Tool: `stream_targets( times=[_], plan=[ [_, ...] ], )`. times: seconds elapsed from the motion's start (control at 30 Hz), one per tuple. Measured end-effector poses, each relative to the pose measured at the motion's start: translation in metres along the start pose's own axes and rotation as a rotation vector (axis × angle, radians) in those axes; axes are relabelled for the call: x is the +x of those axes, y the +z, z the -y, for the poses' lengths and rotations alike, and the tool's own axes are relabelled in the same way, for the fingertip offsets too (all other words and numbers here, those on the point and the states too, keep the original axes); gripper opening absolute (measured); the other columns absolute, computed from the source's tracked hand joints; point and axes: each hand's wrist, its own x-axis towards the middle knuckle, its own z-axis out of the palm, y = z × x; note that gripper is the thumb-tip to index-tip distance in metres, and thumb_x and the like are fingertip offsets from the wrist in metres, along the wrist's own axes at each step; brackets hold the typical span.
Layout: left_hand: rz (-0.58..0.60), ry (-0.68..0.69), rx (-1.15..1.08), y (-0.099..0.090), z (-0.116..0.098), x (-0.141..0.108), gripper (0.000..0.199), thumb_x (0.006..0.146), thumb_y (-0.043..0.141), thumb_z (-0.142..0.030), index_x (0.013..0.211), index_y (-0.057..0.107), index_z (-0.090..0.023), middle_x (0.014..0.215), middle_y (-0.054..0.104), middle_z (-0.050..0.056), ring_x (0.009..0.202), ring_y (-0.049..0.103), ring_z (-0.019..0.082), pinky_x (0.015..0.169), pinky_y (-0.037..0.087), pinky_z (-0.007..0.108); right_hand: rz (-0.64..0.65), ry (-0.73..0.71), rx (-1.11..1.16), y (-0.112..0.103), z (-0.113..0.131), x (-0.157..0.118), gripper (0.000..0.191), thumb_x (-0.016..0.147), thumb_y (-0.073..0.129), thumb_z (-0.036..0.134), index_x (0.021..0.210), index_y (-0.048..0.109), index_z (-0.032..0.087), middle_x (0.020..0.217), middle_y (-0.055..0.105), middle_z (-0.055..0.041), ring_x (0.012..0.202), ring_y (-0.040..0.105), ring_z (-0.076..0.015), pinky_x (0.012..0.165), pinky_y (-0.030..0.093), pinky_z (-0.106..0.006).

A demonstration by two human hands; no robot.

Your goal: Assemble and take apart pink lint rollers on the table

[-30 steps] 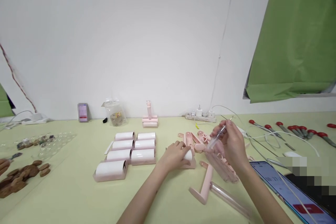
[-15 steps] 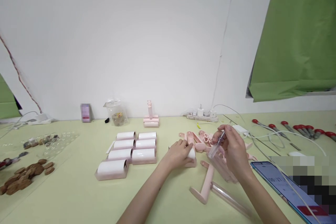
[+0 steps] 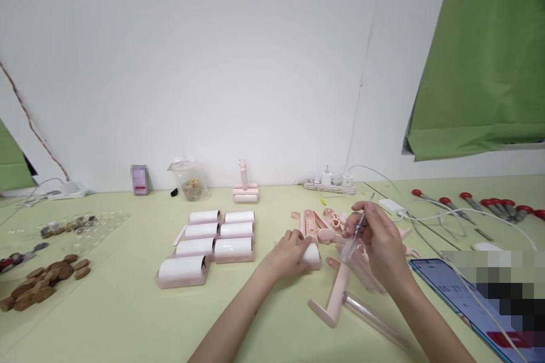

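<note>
Trouble could start under the left hand [image 3: 290,255], fingers bent and fairly close together over a white roll [image 3: 311,254] sitting on the green table [image 3: 128,317], just in front of the jumbled pink parts [image 3: 313,226]. From this angle the underside is hidden, so whether those fingers clamp the roll or merely rest on it, I can't tell; if it's only a light rest, the roll's rounded shape could let it turn or skid under an uneven push. Over on the right, the right hand [image 3: 381,235] pinches a slim clear-handled tool [image 3: 353,245] between thumb and fingers, held up in the air, handle end low, and what looks like its thin metal end pointing up; blur makes that a fair guess. A loose pinch could let it swivel, and a careless turn might bring that end round towards the other hand. Watch the low side, too: clear tubes [image 3: 367,273] lie right below that wrist, and the pink bracket [image 3: 337,298] sits close in front, so a dropping forearm could knock either one and set the tubes rolling.
</note>
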Motion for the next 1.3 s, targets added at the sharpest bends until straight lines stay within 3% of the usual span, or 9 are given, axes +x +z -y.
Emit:
stream_targets(
  times=[0.23, 0.4, 0.6, 0.77, 0.9, 1.0, 1.13, 1.23, 1.3],
  plan=[
    [-0.010, -0.056, -0.002, -0.015, -0.010, -0.082, 0.042, 0.079, 0.048, -0.020, 0.120, 0.038, -0.020, 0.110, 0.051, 0.007, 0.097, 0.046, 0.023, 0.080, 0.044, 0.035, -0.007, 0.000, -0.003, -0.001, 0.004, -0.002, 0.020, 0.082, 0.043, 0.040, 0.078, 0.050, 0.022, 0.043, 0.044, 0.0052, 0.042, 0.040, -0.0104, 0.041, 0.033, -0.020],
    [-0.127, -0.150, 0.025, -0.015, 0.012, -0.132, 0.043, 0.085, 0.036, -0.016, 0.126, 0.031, -0.027, 0.123, 0.046, 0.003, 0.110, 0.039, 0.021, 0.093, 0.036, 0.040, 0.043, 0.019, -0.070, -0.003, 0.003, -0.008, 0.023, 0.083, 0.041, 0.041, 0.075, 0.049, 0.021, 0.040, 0.034, 0.0070, 0.038, 0.030, -0.0090, 0.038, 0.027, -0.020],
    [-0.228, -0.324, 0.015, -0.006, 0.052, -0.148, 0.043, 0.084, 0.033, -0.015, 0.125, 0.035, -0.027, 0.124, 0.043, 0.006, 0.113, 0.038, 0.023, 0.092, 0.037, 0.043, 0.245, -0.007, -0.677, -0.031, -0.007, -0.021, 0.032, 0.078, 0.042, 0.051, 0.069, 0.049, 0.022, 0.047, 0.033, 0.0061, 0.040, 0.033, -0.0100, 0.039, 0.029, -0.022],
    [-0.344, -0.357, -0.156, -0.007, 0.042, -0.139, 0.054, 0.081, 0.044, -0.024, 0.131, 0.023, -0.027, 0.133, 0.028, 0.007, 0.124, 0.021, 0.025, 0.099, 0.026, 0.046, 0.591, -0.121, -1.326, -0.064, -0.021, -0.042, 0.029, 0.069, 0.053, 0.053, 0.076, 0.054, 0.024, 0.059, 0.053, 0.0022, 0.049, 0.050, -0.0147, 0.045, 0.032, -0.024],
    [-0.315, -0.331, -0.451, -0.004, 0.006, -0.106, 0.032, 0.085, 0.036, -0.035, 0.114, 0.043, -0.023, 0.117, 0.047, 0.007, 0.113, 0.039, 0.020, 0.095, 0.032, 0.036, 0.741, -0.222, -1.548, -0.074, -0.038, -0.056, 0.022, 0.065, 0.061, 0.043, 0.068, 0.052, 0.023, 0.068, 0.063, -0.0003, 0.051, 0.057, -0.0192, 0.043, 0.023, -0.024],
    [-0.159, -0.434, -0.682, 0.000, -0.020, -0.069, 0.039, 0.085, 0.028, -0.044, 0.108, 0.048, -0.019, 0.093, 0.061, 0.006, 0.091, 0.054, 0.019, 0.080, 0.041, 0.031, 0.743, -0.411, -1.590, -0.063, -0.044, -0.061, 0.012, 0.075, 0.050, 0.033, 0.068, 0.047, 0.023, 0.054, 0.060, 0.0016, 0.045, 0.055, -0.0184, 0.041, 0.018, -0.025],
    [-0.052, -0.484, -0.673, 0.000, -0.036, -0.034, 0.052, 0.085, 0.014, -0.051, 0.100, 0.053, -0.020, 0.079, 0.065, 0.005, 0.077, 0.059, 0.021, 0.068, 0.040, 0.030, 0.580, -0.740, -1.608, -0.036, -0.044, -0.063, 0.008, 0.079, 0.044, 0.030, 0.081, 0.045, 0.023, 0.042, 0.055, 0.0041, 0.034, 0.052, -0.0180, 0.039, 0.016, -0.025],
    [-0.063, -0.411, -0.582, -0.003, -0.037, -0.031, 0.059, 0.086, 0.004, -0.050, 0.096, 0.055, -0.021, 0.066, 0.065, 0.002, 0.070, 0.060, 0.020, 0.064, 0.039, 0.027, 0.510, -0.796, -1.569, -0.024, -0.047, -0.066, 0.019, 0.077, 0.044, 0.027, 0.095, 0.044, 0.020, 0.041, 0.055, 0.0048, 0.032, 0.051, -0.0182, 0.039, 0.019, -0.025],
    [-0.072, -0.318, -0.499, -0.004, -0.037, -0.037, 0.055, 0.087, 0.006, -0.049, 0.104, 0.052, -0.023, 0.066, 0.064, 0.001, 0.066, 0.060, 0.019, 0.060, 0.038, 0.025, 0.572, -0.785, -1.506, -0.023, -0.049, -0.068, 0.029, 0.074, 0.045, 0.023, 0.103, 0.043, 0.019, 0.045, 0.058, 0.0039, 0.035, 0.053, -0.0185, 0.039, 0.022, -0.025]
  ],
)
